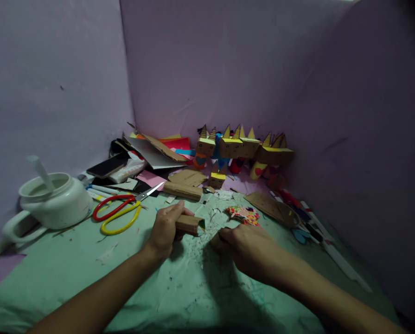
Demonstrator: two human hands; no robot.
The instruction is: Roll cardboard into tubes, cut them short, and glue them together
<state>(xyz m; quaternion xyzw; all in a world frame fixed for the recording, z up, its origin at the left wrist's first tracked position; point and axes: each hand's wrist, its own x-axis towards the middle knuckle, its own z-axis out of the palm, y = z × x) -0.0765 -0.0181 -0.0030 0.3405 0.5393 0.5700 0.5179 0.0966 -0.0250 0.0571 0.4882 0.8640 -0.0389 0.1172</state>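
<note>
My left hand (165, 229) is closed around a short folded cardboard tube (190, 224), whose open end points right. Just right of that end, my right hand (244, 243) is low over the table with its fingers curled together. Whatever those fingers hold, if anything, is hidden. Beyond my left hand lies another folded cardboard piece (182, 190). Scissors (122, 211) with one red and one yellow handle rest left of it, blades touching its end. A colourful patterned scrap (243, 215) lies just beyond my right hand.
A white teapot-like mug (56, 202) with a stick in it stands at left. Behind are a phone (108, 165), stacked card sheets (155, 150) and several cardboard figures with pointed ears (231, 146). A cardboard piece (273, 208) and long white strips (342, 264) lie right on the green cloth (141, 287).
</note>
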